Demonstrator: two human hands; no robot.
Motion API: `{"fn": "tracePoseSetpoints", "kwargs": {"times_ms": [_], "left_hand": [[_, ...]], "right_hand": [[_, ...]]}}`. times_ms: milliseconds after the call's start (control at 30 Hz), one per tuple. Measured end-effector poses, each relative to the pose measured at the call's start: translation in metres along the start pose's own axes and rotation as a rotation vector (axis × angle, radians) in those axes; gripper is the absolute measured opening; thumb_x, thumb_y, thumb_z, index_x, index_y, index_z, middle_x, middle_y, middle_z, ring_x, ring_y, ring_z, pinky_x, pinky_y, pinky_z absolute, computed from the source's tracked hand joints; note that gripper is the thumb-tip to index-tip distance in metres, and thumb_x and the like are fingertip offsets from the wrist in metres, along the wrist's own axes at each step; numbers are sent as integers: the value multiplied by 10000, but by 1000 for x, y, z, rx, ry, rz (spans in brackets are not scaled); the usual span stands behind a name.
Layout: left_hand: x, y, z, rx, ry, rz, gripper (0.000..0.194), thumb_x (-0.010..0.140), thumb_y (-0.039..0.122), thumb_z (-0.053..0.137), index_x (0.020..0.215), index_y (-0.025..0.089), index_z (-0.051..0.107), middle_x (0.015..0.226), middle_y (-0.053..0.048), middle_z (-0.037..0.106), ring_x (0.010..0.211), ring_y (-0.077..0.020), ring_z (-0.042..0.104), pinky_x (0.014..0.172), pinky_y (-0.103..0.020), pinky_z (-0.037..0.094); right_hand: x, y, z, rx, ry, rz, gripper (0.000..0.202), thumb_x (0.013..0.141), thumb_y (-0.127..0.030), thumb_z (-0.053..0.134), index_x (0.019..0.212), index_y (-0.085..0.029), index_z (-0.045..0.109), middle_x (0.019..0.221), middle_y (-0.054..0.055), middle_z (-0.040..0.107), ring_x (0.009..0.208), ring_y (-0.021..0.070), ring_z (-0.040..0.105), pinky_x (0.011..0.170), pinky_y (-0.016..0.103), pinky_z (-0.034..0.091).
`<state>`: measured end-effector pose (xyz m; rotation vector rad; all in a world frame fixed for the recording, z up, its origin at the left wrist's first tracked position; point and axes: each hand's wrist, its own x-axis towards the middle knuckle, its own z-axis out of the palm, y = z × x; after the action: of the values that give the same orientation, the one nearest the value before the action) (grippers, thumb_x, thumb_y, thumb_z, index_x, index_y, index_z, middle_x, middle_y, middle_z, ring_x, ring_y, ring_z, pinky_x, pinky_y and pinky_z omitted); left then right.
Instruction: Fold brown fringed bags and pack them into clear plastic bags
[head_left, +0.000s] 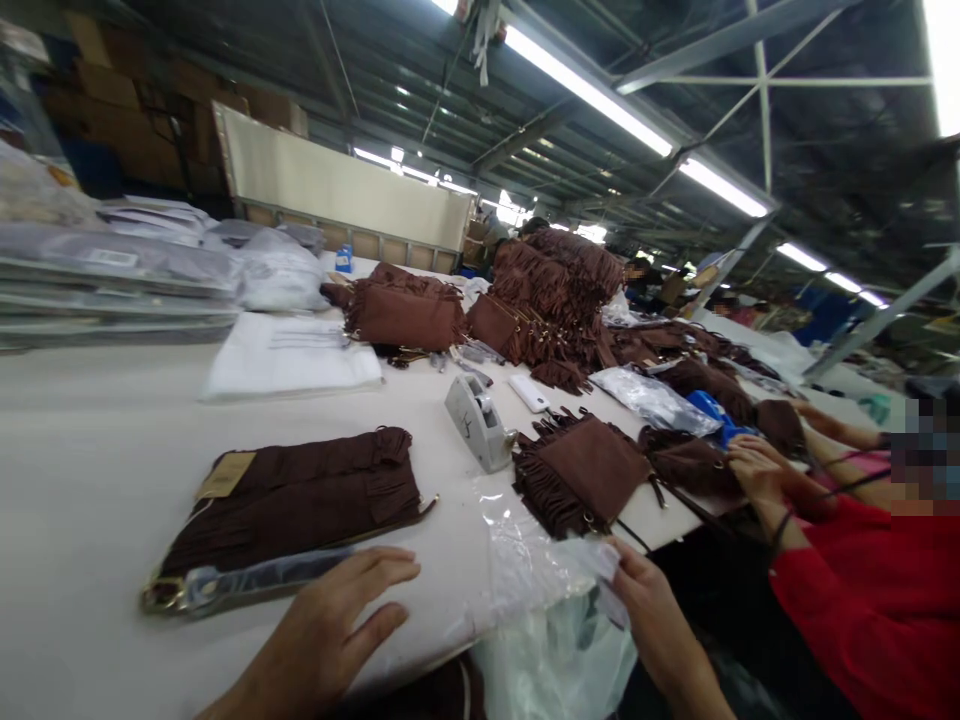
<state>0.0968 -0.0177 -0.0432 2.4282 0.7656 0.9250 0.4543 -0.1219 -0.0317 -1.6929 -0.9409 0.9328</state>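
My left hand (pixel 341 615) hovers over the white table, fingers apart and nothing in them, just in front of a dark brown fringed bag (pixel 307 490). That bag lies flat with a tan tag (pixel 226 474) at its upper left and a plastic-wrapped strap (pixel 262 580) along its near edge. At the table's front edge, my right hand (pixel 649 595) pinches the corner of a clear plastic bag (pixel 517 560). Beyond it lies another brown fringed bag (pixel 592 465). A grey tape dispenser (pixel 480 422) stands between the two brown bags.
A person in a red sleeve (pixel 862 600) works at the right. Piled brown bags (pixel 555 280) fill the back. White foam sheets (pixel 292 355) and stacked wrapped packages (pixel 112 290) lie at the left. A white phone-like object (pixel 529 393) rests behind the dispenser. Pale plastic (pixel 559 660) hangs below the edge.
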Motion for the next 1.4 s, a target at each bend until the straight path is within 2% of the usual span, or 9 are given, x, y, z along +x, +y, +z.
{"fn": "tracePoseSetpoints", "kwargs": {"times_ms": [100,200,300,400,567,800,1000,1167,1400], "left_hand": [[11,21,-1,-277,-83,-273,620,806,359,705,1377,296,471,1363,-55,547,1201,-245,554,1015,-346,474],[23,32,-7,-431,-29,-380,1042,648,457,833,1496,232,271,1510,-125,346,1344,-320,380,1130,-440,319],[28,23,-20,-504,124,-456,765,786,518,691,1413,183,409,1346,-122,526,1201,-276,510,1009,-370,426],[19,2,-36,-480,208,-557,363,903,489,516,948,154,648,825,-21,635,773,-171,581,683,-248,445],[-16,-25,-62,-393,436,-686,379,930,480,457,724,172,540,632,36,463,608,-124,443,571,-223,336],[-34,-32,-69,-429,575,-820,357,905,494,507,768,171,569,617,46,450,579,-114,436,541,-209,332],[-26,-41,-64,-357,670,-841,337,919,511,480,822,192,532,588,61,451,514,-109,438,494,-213,306],[-16,-56,-85,134,495,-857,244,980,379,403,895,210,557,640,45,557,563,-134,529,556,-241,316],[-1,-93,-85,765,233,-736,88,929,205,538,852,188,577,859,-47,624,868,-233,588,757,-343,390]], "right_hand": [[4,-42,61,1,-122,-71,378,738,-543,678,698,-183,569,620,-35,478,567,116,413,504,213,333],[14,-61,126,-22,-364,-105,385,724,-524,695,672,-160,579,607,-30,474,573,111,399,509,212,309],[20,-68,178,-17,-609,-132,368,738,-498,681,675,-148,585,600,-31,468,574,104,384,523,213,296],[22,-75,207,-100,-754,-186,363,759,-475,665,626,-157,553,583,-46,418,559,95,352,513,214,270],[35,-83,218,-187,-844,-331,278,777,-422,673,682,-165,629,784,13,583,753,162,516,679,245,391],[50,-77,229,25,-858,-45,398,737,-552,697,839,-171,641,797,35,644,769,200,579,711,291,456],[44,-75,260,-30,-574,-128,456,751,-625,649,740,-170,619,620,-12,538,570,133,464,522,229,363],[68,-92,270,-255,-377,-297,410,794,-582,591,799,-180,672,547,-25,509,512,140,448,476,242,346],[117,-91,298,-790,-342,-574,242,873,-467,550,943,-279,685,809,7,707,751,234,647,648,309,432]]}}
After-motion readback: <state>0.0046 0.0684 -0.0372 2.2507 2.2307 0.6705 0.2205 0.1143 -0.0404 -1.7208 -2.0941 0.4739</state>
